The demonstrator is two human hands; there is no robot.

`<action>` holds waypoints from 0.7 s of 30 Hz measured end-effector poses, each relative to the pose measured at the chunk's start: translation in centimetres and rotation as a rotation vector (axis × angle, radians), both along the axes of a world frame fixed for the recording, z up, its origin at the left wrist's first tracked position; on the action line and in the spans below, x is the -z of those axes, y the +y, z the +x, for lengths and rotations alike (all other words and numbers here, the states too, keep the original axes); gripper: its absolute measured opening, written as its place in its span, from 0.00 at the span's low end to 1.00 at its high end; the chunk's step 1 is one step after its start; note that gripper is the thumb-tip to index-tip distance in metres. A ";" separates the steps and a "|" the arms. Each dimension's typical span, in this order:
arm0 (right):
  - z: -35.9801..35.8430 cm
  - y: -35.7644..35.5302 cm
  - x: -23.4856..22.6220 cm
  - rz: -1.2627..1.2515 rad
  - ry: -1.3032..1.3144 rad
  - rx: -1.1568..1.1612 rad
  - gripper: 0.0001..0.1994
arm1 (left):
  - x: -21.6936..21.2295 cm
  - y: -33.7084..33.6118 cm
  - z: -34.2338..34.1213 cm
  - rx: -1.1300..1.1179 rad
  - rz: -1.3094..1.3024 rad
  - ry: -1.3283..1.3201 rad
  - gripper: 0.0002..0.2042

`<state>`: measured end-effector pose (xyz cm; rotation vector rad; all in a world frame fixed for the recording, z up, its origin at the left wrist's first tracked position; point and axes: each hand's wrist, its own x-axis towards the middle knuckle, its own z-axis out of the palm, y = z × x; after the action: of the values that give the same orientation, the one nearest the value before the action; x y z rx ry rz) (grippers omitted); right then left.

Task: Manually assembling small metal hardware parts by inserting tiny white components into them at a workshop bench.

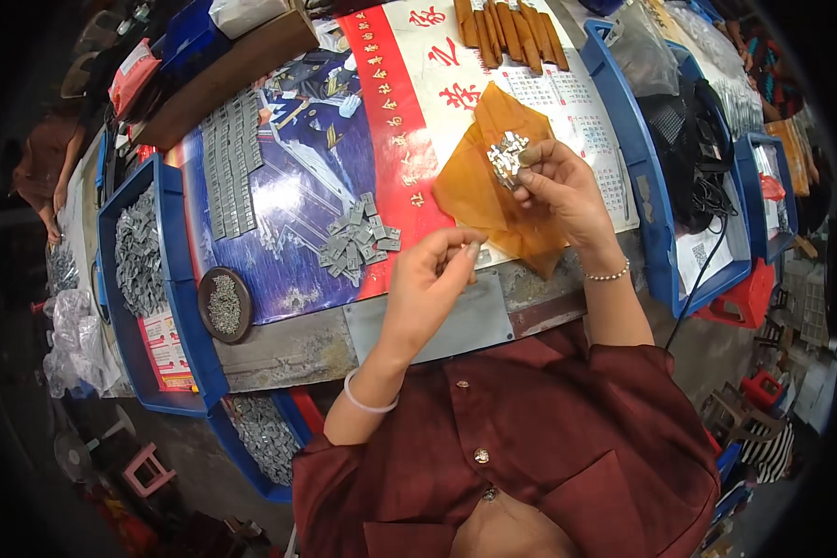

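Note:
An amber translucent sheet (479, 191) lies on the table before me, with a small heap of shiny metal pieces (507, 156) on it. My right hand (564, 191) is over the sheet at the heap's right edge, thumb and fingers pinched together; what they hold is too small to make out. Left of the sheet's near edge, my left hand (432, 279) is raised with its fingertips pressed together on something too small to name. Loose grey rectangular pieces (361, 237) lie to its upper left. Farther left, similar grey pieces (232, 163) stand in neat rows.
A round brown dish (225, 305) of tiny metal parts stands at the table's left front. Beside it is a blue bin (172, 270) with grey pieces. Brown rolled strips (510, 35) lie at the back. Another blue bin (656, 237) on the right holds black items and a cable.

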<state>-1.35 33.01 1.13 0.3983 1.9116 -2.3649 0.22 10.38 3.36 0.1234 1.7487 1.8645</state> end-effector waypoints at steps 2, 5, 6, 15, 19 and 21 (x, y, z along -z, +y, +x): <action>0.2 0.2 -0.3 -0.093 -0.021 -0.005 0.09 | 0.2 1.1 -1.1 0.017 -0.022 -0.009 0.10; 0.5 0.2 -1.0 -0.127 -0.056 -0.012 0.09 | 0.6 2.6 -2.5 0.050 -0.005 -0.045 0.10; 0.6 0.0 -1.3 -0.110 -0.049 -0.001 0.09 | 0.7 2.9 -2.8 0.064 0.034 -0.071 0.11; 2.7 -2.0 -4.3 0.694 0.521 -0.064 0.10 | -0.1 3.6 -3.2 0.032 0.276 -0.281 0.10; 2.9 -2.0 -4.0 0.414 0.364 -0.040 0.09 | -1.0 3.4 -2.2 0.005 0.148 -0.187 0.10; 2.8 -2.0 -3.9 0.262 0.280 -0.063 0.09 | -1.3 3.1 -1.9 0.008 0.016 -0.090 0.10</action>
<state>1.49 31.00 5.04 0.0180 2.3279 -2.2343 -1.70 13.50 4.64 0.0516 1.6701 1.8495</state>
